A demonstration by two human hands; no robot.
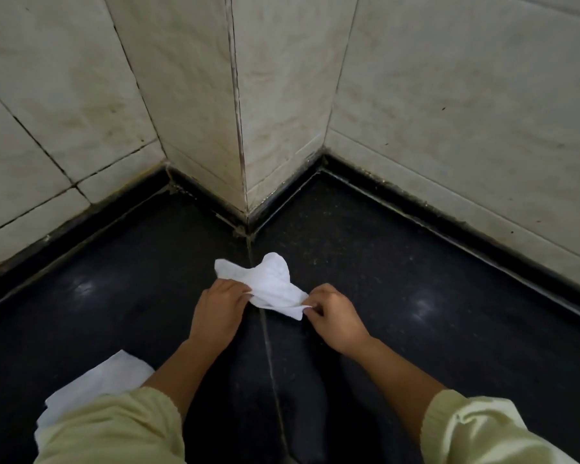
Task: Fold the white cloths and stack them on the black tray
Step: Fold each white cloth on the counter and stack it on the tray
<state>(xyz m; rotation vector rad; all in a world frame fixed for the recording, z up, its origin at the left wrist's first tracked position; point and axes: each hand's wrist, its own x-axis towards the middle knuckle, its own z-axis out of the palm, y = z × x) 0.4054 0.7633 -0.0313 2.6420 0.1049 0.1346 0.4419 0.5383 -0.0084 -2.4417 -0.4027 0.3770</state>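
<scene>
Both grips are clamped on one white cloth (pixel 269 283). By the left hand (pixel 220 308) the cloth's near left edge is held under curled fingers; by the right hand (pixel 333 318) the near right corner is pinched between thumb and fingertips. Nothing else is held by either hand.

The held edge is stretched between the two grips, running left to right and dipping slightly toward the right hand. From that edge the rest of the cloth is carried away from the person, toward the jutting corner of the tiled wall (pixel 282 105), where it is bunched into two loose lobes and not yet flattened. The long axis is thus judged to lie across the body, with both hands about equally near and one at each end. Whether the far lobes rest on the black desk (pixel 399 269) or are lifted clear of it cannot be told.

A second white cloth (pixel 98 380) is seen on the desk at the near left, partly hidden by the pale left sleeve (pixel 114 430); the left hand is the nearer to it. The black tray is not in view.

The coming move is judged to depend on the far lobes being spread flat away from the held edge before any fold is made.
</scene>
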